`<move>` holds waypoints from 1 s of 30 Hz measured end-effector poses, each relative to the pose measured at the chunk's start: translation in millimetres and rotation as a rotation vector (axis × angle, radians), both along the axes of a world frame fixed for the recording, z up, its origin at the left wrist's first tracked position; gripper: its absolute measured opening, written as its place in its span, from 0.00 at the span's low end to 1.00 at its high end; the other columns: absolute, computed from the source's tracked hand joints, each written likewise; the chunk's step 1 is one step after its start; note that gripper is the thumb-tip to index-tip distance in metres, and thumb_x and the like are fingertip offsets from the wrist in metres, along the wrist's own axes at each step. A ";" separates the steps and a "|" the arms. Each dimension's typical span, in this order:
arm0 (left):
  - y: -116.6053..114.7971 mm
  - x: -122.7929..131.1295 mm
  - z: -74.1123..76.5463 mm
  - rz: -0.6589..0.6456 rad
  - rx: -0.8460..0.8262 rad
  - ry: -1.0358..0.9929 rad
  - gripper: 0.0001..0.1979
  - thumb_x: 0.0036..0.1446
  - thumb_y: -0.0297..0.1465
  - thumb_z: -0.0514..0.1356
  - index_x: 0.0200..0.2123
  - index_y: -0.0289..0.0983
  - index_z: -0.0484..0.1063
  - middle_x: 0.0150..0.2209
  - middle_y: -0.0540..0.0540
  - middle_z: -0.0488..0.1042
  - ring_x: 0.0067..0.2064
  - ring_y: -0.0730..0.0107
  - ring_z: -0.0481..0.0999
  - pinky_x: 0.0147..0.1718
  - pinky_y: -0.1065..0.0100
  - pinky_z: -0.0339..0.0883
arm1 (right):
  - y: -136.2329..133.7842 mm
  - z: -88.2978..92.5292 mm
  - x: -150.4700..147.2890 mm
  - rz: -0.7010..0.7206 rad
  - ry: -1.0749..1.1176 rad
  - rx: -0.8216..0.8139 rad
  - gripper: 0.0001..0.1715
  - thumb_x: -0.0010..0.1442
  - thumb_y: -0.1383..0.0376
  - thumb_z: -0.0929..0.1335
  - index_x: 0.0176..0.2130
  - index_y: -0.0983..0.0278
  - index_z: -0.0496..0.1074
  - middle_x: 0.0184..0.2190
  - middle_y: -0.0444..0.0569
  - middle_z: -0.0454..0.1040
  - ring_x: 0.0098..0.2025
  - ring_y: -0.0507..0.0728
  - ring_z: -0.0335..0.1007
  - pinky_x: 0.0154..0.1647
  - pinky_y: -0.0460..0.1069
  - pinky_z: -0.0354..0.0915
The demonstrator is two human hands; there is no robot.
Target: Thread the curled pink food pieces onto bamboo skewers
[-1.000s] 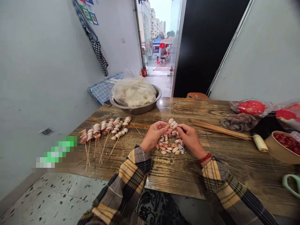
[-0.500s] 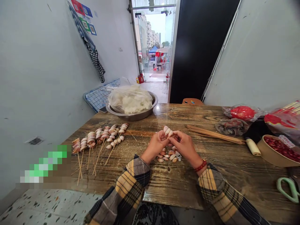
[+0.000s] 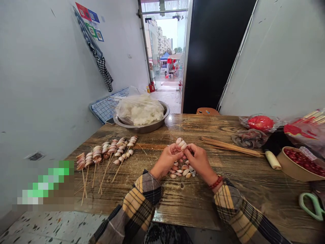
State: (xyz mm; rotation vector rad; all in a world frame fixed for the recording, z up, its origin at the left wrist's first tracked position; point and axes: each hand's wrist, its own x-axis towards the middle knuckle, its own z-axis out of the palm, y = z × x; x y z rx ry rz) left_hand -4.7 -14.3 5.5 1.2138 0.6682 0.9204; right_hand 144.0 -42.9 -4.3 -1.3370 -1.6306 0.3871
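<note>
My left hand (image 3: 166,160) and my right hand (image 3: 197,159) meet above the wooden table (image 3: 228,193), both pinched on a skewer of pink-and-white meat pieces (image 3: 180,144) that sticks up between them. Under my hands lies a small pile of loose meat pieces (image 3: 182,171). Several finished skewers (image 3: 109,152) lie in a row to the left, their sticks pointing toward me.
A metal basin with a bag of white food (image 3: 141,113) stands at the back left. Bare bamboo sticks (image 3: 231,145) lie to the right, then a rag (image 3: 250,137), red bagged items (image 3: 261,122), a bowl of red food (image 3: 299,162) and green scissors (image 3: 311,205).
My hands have drawn closer together on the skewer. The camera has tipped up a little, so everything sits lower in the picture.
</note>
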 end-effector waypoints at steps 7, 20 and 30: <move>-1.2 0.3 2.4 0.056 0.009 0.019 0.16 0.46 0.36 0.69 0.33 0.33 0.70 0.29 0.47 0.76 0.29 0.74 0.74 0.29 0.74 0.66 | 4.9 -0.7 9.0 -0.100 -0.010 0.049 0.12 0.63 0.61 0.63 0.33 0.64 0.72 0.27 0.45 0.75 0.28 0.53 0.68 0.30 0.46 0.57; 2.8 3.9 -1.6 0.059 -0.063 -0.164 0.17 0.42 0.30 0.72 0.35 0.32 0.71 0.35 0.46 0.77 0.35 0.73 0.76 0.37 0.71 0.70 | 4.4 0.7 11.0 0.052 -0.093 0.068 0.12 0.60 0.59 0.67 0.33 0.63 0.76 0.24 0.43 0.71 0.25 0.52 0.63 0.27 0.46 0.54; 2.2 0.9 2.1 0.051 -0.228 -0.203 0.16 0.42 0.28 0.71 0.36 0.32 0.74 0.36 0.45 0.78 0.34 0.73 0.77 0.35 0.73 0.73 | 1.8 3.3 10.2 0.085 -0.129 0.095 0.08 0.61 0.64 0.67 0.38 0.62 0.76 0.31 0.46 0.77 0.32 0.55 0.70 0.33 0.47 0.60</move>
